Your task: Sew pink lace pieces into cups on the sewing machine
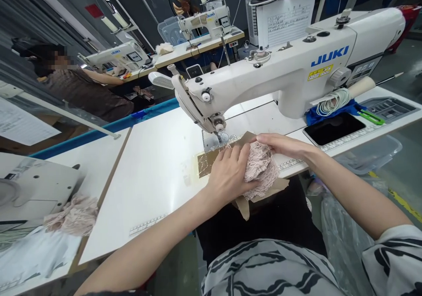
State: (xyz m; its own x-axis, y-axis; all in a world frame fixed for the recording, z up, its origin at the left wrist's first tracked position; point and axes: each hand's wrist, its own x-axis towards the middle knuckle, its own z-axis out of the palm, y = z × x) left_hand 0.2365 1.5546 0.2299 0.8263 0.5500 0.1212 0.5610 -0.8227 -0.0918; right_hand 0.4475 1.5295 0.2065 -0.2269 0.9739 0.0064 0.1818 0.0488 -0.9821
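Observation:
A gathered bundle of pale pink lace fabric [262, 171] lies at the front of the sewing machine, with beige cloth [278, 186] under it that hangs over the table edge. My left hand [231, 171] holds the bundle's left side, fingers over the cloth and thumb across the lace. On the far right side, my right hand [280, 144] grips the top edge of the bundle; its fingertips are partly hidden. Just beyond my left fingers are the needle and presser foot [218, 135] of the white sewing machine [250, 81]. A gold-brown plate [204, 163] sits left of my left fingers.
A phone [334, 128], green-handled snips [372, 117] and a cone of thread [361, 87] lie right of the machine. More pink lace [74, 217] is on the left table. A co-worker [82, 83] sits at another machine at back left.

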